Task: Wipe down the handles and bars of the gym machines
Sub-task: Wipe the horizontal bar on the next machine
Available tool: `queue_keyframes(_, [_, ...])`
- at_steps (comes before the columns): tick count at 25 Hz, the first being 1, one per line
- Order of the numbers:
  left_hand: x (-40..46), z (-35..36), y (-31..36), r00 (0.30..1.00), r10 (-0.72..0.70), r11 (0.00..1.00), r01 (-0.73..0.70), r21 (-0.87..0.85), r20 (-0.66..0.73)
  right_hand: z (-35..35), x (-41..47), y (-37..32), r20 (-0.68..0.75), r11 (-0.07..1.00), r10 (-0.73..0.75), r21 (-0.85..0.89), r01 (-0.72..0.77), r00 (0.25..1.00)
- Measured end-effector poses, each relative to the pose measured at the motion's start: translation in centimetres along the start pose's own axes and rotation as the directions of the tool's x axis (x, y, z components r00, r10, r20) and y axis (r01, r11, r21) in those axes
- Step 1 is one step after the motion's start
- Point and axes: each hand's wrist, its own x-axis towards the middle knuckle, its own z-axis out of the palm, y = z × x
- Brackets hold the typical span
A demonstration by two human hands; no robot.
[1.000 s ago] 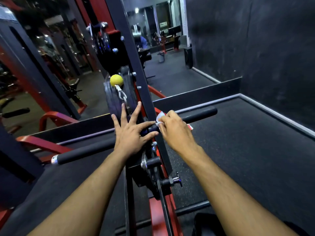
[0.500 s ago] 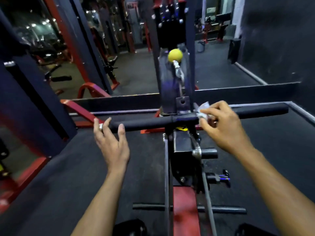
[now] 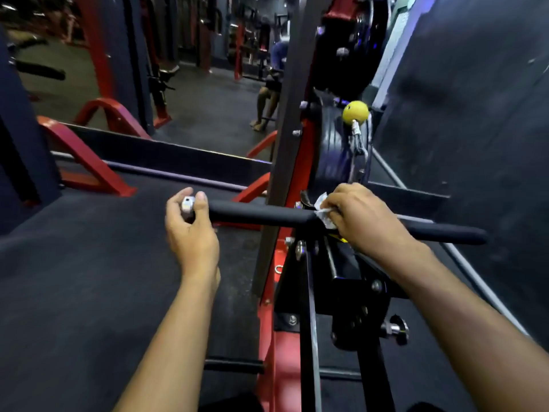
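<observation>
A dark, pebbled rubber gym floor (image 3: 89, 263) spreads beneath a cable machine whose black steel upright (image 3: 285, 120) rises through the middle of the view, backed by red-painted frame members (image 3: 89, 156) that angle up at the left. Behind the upright, a stack of flat black weight plates (image 3: 332, 144) stands partly hidden, and a matte black wall (image 3: 475, 99) closes off the right side.

Across the centre runs the machine's handle bar (image 3: 258, 214), a straight round bar sleeved in smooth black foam, level with the person's hands and mounted on a black bracket (image 3: 356, 289) studded with bolts. Its left tip ends in a bare metal cap (image 3: 187, 204); its right stretch tapers off toward the wall.

The left hand (image 3: 191, 230) curls around that capped end, thumb and forefinger hooked over the cap. The right hand (image 3: 359, 217) presses down on the bar just right of the upright, fingers bunched around a small white wipe (image 3: 322, 208), most of which is buried under the knuckles. Both forearms are bare and run off the bottom edge.

A yellow rubber ball stopper (image 3: 355, 112) sits on the cable above a silver carabiner (image 3: 358, 141). A chrome adjustment pin (image 3: 396, 328) juts from the bracket's lower right. In the blurred background a seated person (image 3: 273, 84) can be made out only in part among further red and black machines.
</observation>
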Motion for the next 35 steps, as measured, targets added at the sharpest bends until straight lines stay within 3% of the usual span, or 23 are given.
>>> queue_keyframes(6, [1.9, -0.7, 0.9, 0.984, -0.134, 0.984, 0.146, -0.103, 0.113, 0.5, -0.4, -1.9, -0.048, 0.999, 0.021, -0.035, -0.023, 0.999])
queue_keyframes(10, [1.7, -0.8, 1.6, 0.983, -0.12, 0.96, 0.15, -0.237, 0.139, -0.9, -1.0, -1.2, -0.013, 0.996, -0.033, -0.089, 0.032, 0.999])
queue_keyframes(14, [1.9, -0.5, 2.1, 0.971, -0.127, 0.922, 0.19, -0.337, 0.201, 0.1, 0.2, -2.9, -0.137, 1.0, 0.021, 0.023, -0.018, 0.99])
queue_keyframes(18, [1.8, -0.3, 1.5, 0.975, -0.189, 0.942, 0.215, -0.257, 0.121, 1.9, 1.9, -6.9, -0.132, 0.989, -0.067, 0.119, 0.083, 0.989])
queue_keyframes(23, [2.4, -0.5, 0.5, 0.984, -0.171, 0.979, 0.164, -0.123, -0.049, -0.5, 0.9, -2.1, 0.042, 0.996, -0.075, -0.043, 0.077, 0.996])
queue_keyframes(27, [2.0, -0.6, 1.3, 0.979, -0.173, 0.983, 0.165, -0.079, -0.106, 0.2, 0.6, -2.1, -0.005, 0.998, -0.045, -0.054, 0.045, 0.999])
queue_keyframes(31, [2.7, -0.9, 0.4, 0.987, -0.151, 0.98, 0.142, -0.139, -0.056, 2.4, 4.4, -6.9, -0.061, 0.992, -0.113, 0.049, 0.116, 0.992])
queue_keyframes(35, [3.3, -0.9, 0.0, 0.987, -0.158, 0.97, 0.155, -0.189, -0.002, 1.9, 5.7, -7.8, -0.014, 0.978, -0.177, 0.108, 0.177, 0.984])
